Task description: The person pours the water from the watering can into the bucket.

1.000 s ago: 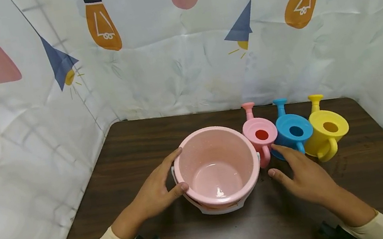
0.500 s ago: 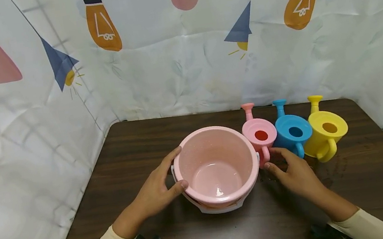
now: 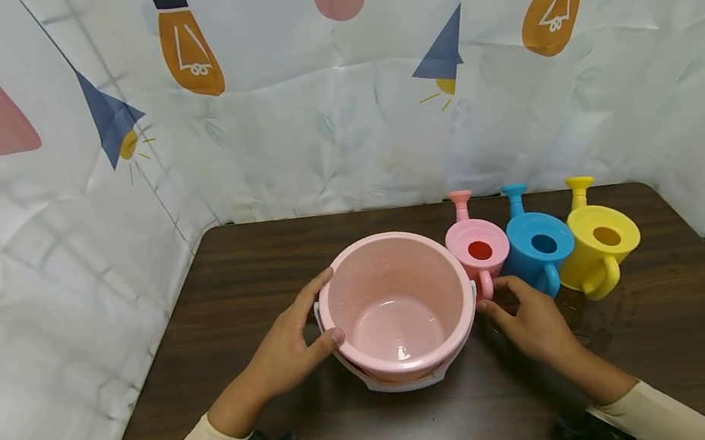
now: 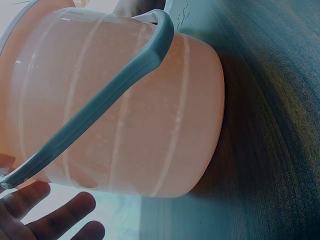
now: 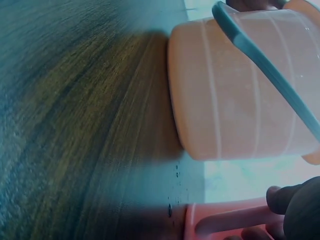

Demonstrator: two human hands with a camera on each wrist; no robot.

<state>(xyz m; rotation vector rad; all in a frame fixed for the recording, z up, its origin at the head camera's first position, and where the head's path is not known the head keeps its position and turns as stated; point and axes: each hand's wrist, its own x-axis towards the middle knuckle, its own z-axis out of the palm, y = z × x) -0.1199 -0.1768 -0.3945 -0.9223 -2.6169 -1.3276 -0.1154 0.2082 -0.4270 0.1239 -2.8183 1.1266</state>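
Seen from the head camera, a round pink plastic bucket [image 3: 398, 305] with a white bail handle lying down against its near side stands upright on the dark brown wooden table [image 3: 687, 321], between the two hands. The left hand [image 3: 286, 350] is cupped against the bucket's left wall, thumb tip on the rim and index finger reaching along the far side of the rim; the fingers curve round the wall, so the hand holds the bucket from the left. The right hand [image 3: 535, 322] lies at the bucket's right side, thumb tip touching or just short of the wall below the rim, fingers loosely extended toward the handle of the small pink plastic watering can [image 3: 478, 252]. Whether it touches that handle cannot be told here. Beside the pink can stand a blue plastic watering can [image 3: 540, 246] and a yellow plastic watering can [image 3: 601, 242], in a row, touching one another, spouts pointing to the printed white curtain [image 3: 337, 122].

In the left wrist view, the bucket [image 4: 125, 105] fills the frame, its grey-white handle running across the wall; fingertips [image 4: 60, 217] show just below it, spread and relaxed.

In the right wrist view, the bucket [image 5: 235, 90] stands on the table, and the fingertips [image 5: 287, 200] rest at the pink can's handle [image 5: 235, 222], not closed round it.
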